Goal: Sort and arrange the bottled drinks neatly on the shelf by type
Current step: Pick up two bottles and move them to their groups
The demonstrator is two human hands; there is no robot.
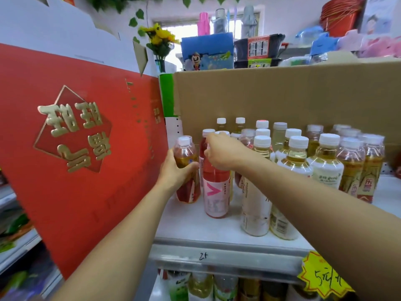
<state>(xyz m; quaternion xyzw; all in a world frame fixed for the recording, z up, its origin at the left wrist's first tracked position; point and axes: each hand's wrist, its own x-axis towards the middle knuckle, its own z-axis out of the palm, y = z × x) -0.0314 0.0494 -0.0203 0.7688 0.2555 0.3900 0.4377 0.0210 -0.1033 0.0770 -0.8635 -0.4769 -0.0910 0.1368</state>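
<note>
Head view: pink bottle (216, 192) in right fingers (210, 146), amber bottle (185, 154) in left fingers (171, 155)

A pink bottle (216, 192) with a white cap and a pink V on its label stands upright near the left front of the white shelf (195, 227). Just left of it is an amber bottle (186, 170) with a red label, leaning slightly. To the pink bottle's right, white-labelled bottles (256, 209) and yellow-labelled bottles (351, 166) stand upright in rows.
</note>
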